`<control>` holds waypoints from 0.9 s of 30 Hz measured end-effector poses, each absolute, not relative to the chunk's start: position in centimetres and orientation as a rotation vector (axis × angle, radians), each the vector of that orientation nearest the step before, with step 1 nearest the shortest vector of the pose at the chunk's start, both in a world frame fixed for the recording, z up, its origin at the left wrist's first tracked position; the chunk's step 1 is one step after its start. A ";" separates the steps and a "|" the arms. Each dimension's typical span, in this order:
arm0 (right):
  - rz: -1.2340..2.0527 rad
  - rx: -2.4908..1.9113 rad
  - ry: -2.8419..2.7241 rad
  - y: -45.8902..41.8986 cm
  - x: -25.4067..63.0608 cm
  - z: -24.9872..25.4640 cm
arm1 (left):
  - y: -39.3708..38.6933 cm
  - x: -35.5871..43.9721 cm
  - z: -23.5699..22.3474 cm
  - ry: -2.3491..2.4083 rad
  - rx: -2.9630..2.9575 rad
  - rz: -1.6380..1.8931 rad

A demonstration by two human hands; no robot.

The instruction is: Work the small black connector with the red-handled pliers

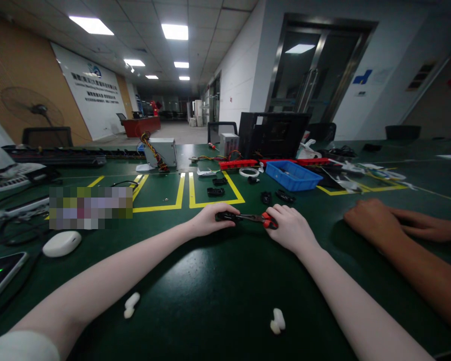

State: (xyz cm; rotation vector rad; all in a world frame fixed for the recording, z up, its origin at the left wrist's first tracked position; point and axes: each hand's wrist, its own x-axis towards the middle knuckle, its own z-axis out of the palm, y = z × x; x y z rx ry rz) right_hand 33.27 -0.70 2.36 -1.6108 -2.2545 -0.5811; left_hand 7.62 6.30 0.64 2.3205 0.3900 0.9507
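My left hand (210, 218) rests on the green table (218, 291), fingers curled round a small black part (225, 216). My right hand (291, 226) is closed on the red handles of a pair of pliers (256, 218), whose dark jaws point left and meet the black part. Both hands sit just in front of the yellow marked squares (184, 193). Several more small black parts (215, 191) lie inside and beside those squares.
Another person's forearms and hands (383, 225) lie on the table at right. A blue bin (292, 175), red strips (237, 164), a black computer case (272, 134) and a power supply (161, 152) stand behind. A white mouse (61, 243), a phone (2, 273) and two white bits (277, 321) lie nearer.
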 end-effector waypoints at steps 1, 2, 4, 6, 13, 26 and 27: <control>-0.545 -1.617 -2.257 -0.7 33.3 2.3 | 6.3 7.6 0.6 0.390 2.328 0.948; -0.507 -1.623 -2.259 -0.7 33.3 2.3 | 6.3 7.6 0.7 0.394 2.334 0.942; -0.436 -1.639 -2.254 -0.7 33.3 2.3 | 6.2 7.6 0.6 0.404 2.341 0.925; -0.384 -1.649 -2.249 -0.7 33.3 2.3 | 6.2 7.6 0.6 0.411 2.339 0.911; -0.354 -1.671 -2.231 -0.6 33.3 2.0 | 6.2 7.6 0.8 0.424 2.325 0.880; -0.256 -1.680 -2.209 -0.5 33.3 2.0 | 6.0 7.5 1.1 0.402 2.346 0.890; -0.261 -1.679 -2.210 -0.6 33.3 2.0 | 6.0 7.5 1.1 0.404 2.351 0.891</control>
